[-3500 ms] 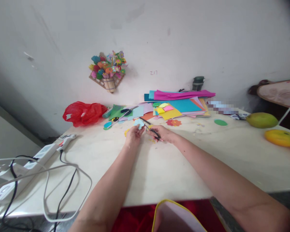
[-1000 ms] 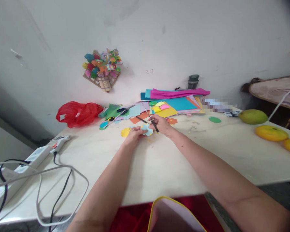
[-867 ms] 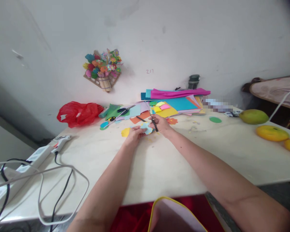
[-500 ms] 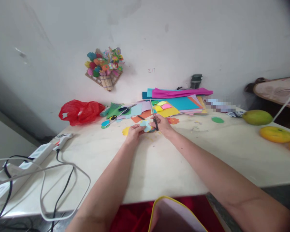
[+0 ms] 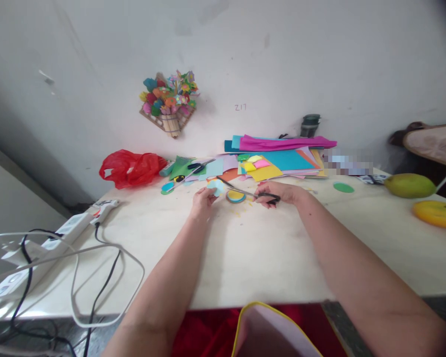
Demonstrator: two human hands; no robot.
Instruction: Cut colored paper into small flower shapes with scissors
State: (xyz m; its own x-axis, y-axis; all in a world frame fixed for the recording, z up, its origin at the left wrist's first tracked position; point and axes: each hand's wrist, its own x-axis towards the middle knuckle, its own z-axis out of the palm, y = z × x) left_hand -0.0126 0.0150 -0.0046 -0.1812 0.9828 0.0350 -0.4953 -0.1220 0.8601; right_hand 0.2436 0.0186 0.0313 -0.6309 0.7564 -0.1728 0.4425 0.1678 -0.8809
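Note:
My left hand [image 5: 204,201] pinches a light-blue paper flower [image 5: 216,187] with a scalloped edge, held just above the table. In my right hand [image 5: 273,192] are black-handled scissors [image 5: 245,192], their blades pointing left, the tips a little right of the flower. I cannot make out whether the blades are parted. Between the hands lies a small stack of round paper pieces [image 5: 236,196], yellow on top with blue beneath. Tiny yellow scraps [image 5: 239,213] are scattered in front of it.
Coloured paper sheets [image 5: 290,161] lie along the wall, with a second pair of scissors [image 5: 197,167]. A red plastic bag [image 5: 132,168] sits at left, above a power strip [image 5: 40,258] with loose cables. A green paper disc [image 5: 343,187] and mangoes [image 5: 410,185] are at right.
My right hand has moved right, away from the left hand, and the scissors have swung from pointing up to pointing left. The flower has moved slightly left, uncovering the round stack.

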